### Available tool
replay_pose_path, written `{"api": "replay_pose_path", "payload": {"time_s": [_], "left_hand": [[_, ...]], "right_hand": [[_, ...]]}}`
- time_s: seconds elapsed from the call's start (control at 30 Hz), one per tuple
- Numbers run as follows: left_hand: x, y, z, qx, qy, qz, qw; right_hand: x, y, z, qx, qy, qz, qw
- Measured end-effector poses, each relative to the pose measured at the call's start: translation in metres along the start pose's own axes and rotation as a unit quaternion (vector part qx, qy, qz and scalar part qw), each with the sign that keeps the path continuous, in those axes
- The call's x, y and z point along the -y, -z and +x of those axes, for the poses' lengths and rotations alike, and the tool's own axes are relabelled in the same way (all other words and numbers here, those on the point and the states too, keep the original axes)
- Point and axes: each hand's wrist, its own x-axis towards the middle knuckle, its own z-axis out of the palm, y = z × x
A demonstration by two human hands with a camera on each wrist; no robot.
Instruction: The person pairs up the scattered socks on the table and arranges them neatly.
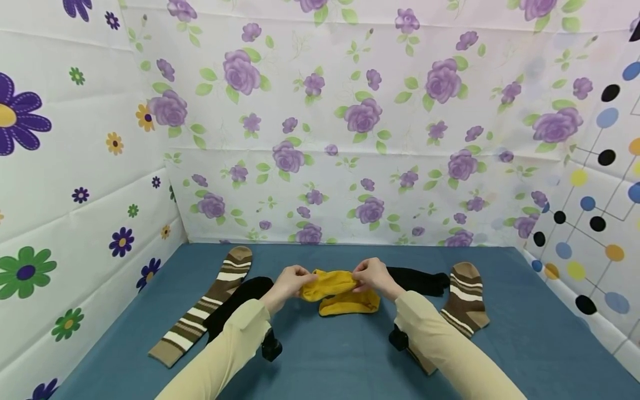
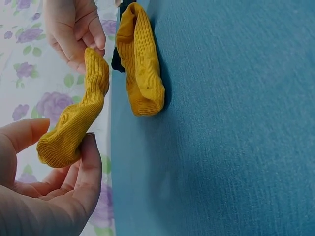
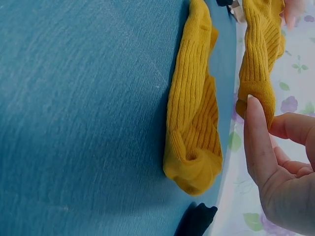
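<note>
A mustard-yellow ribbed sock (image 1: 327, 284) hangs stretched sideways between the two hands, above the table. My left hand (image 1: 285, 287) pinches its left end with thumb and fingers. At the other end, my right hand (image 1: 378, 276) holds the sock between thumb and fingers, seen closely in the right wrist view on the ribbed end (image 3: 258, 93). Below it, a second mustard-yellow sock (image 1: 350, 304) lies bent on the blue table; neither hand touches it.
To the left lie a brown-and-white striped sock (image 1: 197, 316) and a black sock (image 1: 245, 300), partly behind the left sleeve. On the right are another black sock (image 1: 420, 281) and another striped sock (image 1: 466, 294), partly hidden by the right sleeve. Patterned sheets (image 1: 320, 183) enclose the blue table (image 1: 330, 361).
</note>
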Motion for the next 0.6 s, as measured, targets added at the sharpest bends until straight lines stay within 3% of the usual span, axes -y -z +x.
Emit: {"api": "replay_pose_path", "payload": {"time_s": [0.6], "left_hand": [[-0.005,-0.005,0.002,0.009,-0.035,0.009,0.9993]], "right_hand": [[-0.001,0.013,-0.010,0.019,0.020,-0.014,1.000]]}}
